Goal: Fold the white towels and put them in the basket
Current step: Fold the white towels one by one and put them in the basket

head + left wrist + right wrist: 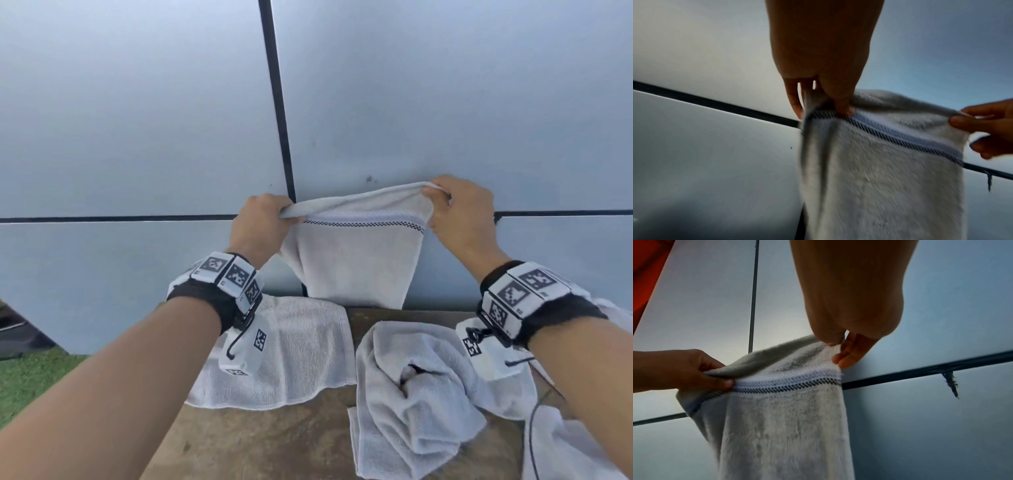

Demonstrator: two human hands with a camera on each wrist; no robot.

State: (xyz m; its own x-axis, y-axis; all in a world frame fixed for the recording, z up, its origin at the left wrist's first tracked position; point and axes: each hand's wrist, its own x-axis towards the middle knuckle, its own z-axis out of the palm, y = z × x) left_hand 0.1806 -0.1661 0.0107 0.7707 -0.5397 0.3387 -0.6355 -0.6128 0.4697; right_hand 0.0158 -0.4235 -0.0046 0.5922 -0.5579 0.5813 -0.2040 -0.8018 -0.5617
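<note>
Towel (pixel 356 260) in mid-air, you are at the start of a fold: you hold it up by its top edge in front of the grey wall panels (pixel 137 120), and it hangs free above the far edge of the wooden table (pixel 274 442). Your left hand (pixel 258 222) pinches one top corner between thumb and curled fingers; your right hand (pixel 459 209) pinches the other the same way, its lower fingers loosely extended. The striped band (pixel 364 222) runs level just below the grip. Next, judging by the slack, you need to draw the corners apart, then bring them together or lay the cloth flat. Three more white towels (pixel 411 394) lie unfolded on the table below. No basket is in view.
</note>
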